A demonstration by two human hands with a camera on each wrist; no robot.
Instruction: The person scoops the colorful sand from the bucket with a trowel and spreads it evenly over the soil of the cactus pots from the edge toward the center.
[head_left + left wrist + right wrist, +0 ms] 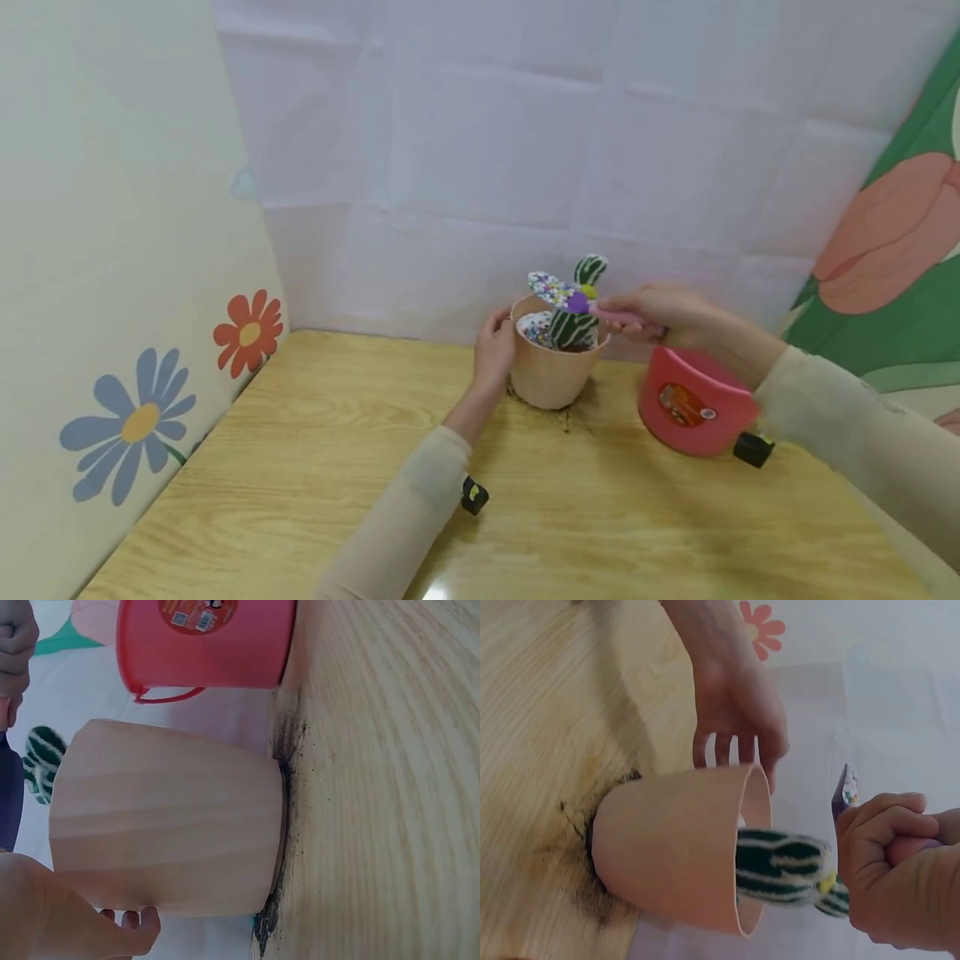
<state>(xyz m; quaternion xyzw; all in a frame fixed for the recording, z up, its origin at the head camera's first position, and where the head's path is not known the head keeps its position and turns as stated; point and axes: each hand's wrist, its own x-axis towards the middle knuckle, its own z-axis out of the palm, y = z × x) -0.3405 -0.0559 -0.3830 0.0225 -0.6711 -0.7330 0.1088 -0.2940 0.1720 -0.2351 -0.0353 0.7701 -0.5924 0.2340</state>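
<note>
A peach-coloured plant pot (555, 375) stands on the table, holding a green cactus (780, 866) with fuzzy white stripes and a yellow flower. White and coloured pebbles (534, 327) lie inside the pot. At its left side my left hand (495, 354) holds it near the rim; the fingers' ends are partly hidden behind the wall in the right wrist view. My right hand (667, 312) grips the pink handle of a small purple shovel (577, 302). Many-coloured pebbles (551, 289) fill its blade, tilted above the pot beside the cactus.
Right of the pot sits a pink bucket (690, 408) with a round orange label, below the right forearm. Dark soil (289, 746) is scattered on the wooden table (360, 425) around the pot's base. A white cloth (480, 167) hangs behind.
</note>
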